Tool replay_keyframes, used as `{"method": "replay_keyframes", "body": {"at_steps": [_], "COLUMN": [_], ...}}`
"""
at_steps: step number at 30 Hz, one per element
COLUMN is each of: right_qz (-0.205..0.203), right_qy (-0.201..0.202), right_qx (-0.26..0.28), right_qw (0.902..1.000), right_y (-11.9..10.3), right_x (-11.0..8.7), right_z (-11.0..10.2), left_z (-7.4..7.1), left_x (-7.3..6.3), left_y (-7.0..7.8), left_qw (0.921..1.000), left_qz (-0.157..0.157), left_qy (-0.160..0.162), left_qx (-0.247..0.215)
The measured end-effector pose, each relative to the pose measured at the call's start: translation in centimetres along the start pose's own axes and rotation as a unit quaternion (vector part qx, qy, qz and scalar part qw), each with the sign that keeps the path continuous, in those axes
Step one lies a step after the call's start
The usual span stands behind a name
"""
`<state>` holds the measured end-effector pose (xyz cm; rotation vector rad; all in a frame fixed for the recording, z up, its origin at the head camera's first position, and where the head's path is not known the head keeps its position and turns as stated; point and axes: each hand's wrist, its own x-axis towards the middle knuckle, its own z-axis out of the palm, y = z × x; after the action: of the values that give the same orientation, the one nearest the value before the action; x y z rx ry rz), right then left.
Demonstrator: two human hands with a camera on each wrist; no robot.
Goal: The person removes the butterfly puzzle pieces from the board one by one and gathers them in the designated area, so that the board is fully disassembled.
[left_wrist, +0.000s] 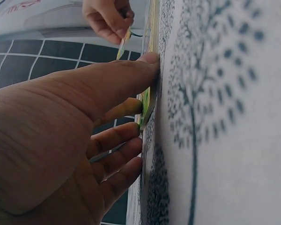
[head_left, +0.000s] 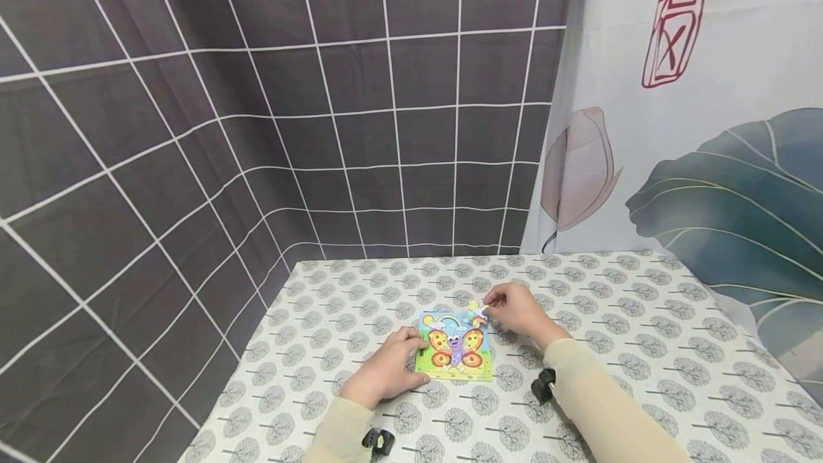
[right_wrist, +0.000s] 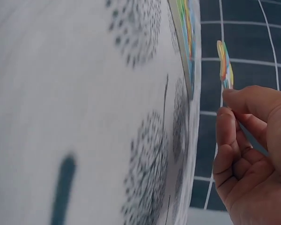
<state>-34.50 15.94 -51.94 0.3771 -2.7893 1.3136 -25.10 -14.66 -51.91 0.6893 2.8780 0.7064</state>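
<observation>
Head view: flat on the cloth (head_left: 514, 406), a board (head_left: 481, 371) with a butterfly picture; at its left edge and near-left corner, the left hand (head_left: 388, 369), fingers spread. In line with the far right corner, a small piece (head_left: 479, 312), pinched by one end in the right hand (head_left: 518, 311). Left wrist view: thumb and forefinger touching the board, wide apart, remaining fingers nearly straight. Judging by the thin edge: stiff, fairly light, apt to skid on cloth if bumped; best steadied at the edges, clear of the picture. Right wrist view: piece clear of the board, between thumb and forefinger, remaining fingers curled beneath. Looks thin, rigid, very light; wood or thick card, cannot tell which. Probably smooth-faced, liable to pivot in so small a pinch. Better taken by opposite rims, near the middle, without bending the narrow end.
</observation>
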Motion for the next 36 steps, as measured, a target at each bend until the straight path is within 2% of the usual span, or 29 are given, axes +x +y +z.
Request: {"method": "replay_keyframes", "body": {"at_steps": [9,17,36], "right_qz": [0.016,0.026,0.034], "right_qy": [0.015,0.003,-0.002], "right_qx": [0.003,-0.007,0.006], "right_qw": [0.9997,0.9996,0.9994], "right_y": [1.9,3.2,4.0], "right_x": [-0.8,-1.4,-2.4], "right_z": [-1.6,-2.0,-2.1], "left_z": [0.0,0.1,0.2], "left_x": [0.0,-0.1,0.1], "left_y": [0.1,0.1,-0.2], "left_qw": [1.0,1.0,1.0], "left_qz": [0.001,-0.004,-0.001], "left_qy": [0.0,-0.001,0.001], "left_qx": [-0.005,-0.005,-0.01]}}
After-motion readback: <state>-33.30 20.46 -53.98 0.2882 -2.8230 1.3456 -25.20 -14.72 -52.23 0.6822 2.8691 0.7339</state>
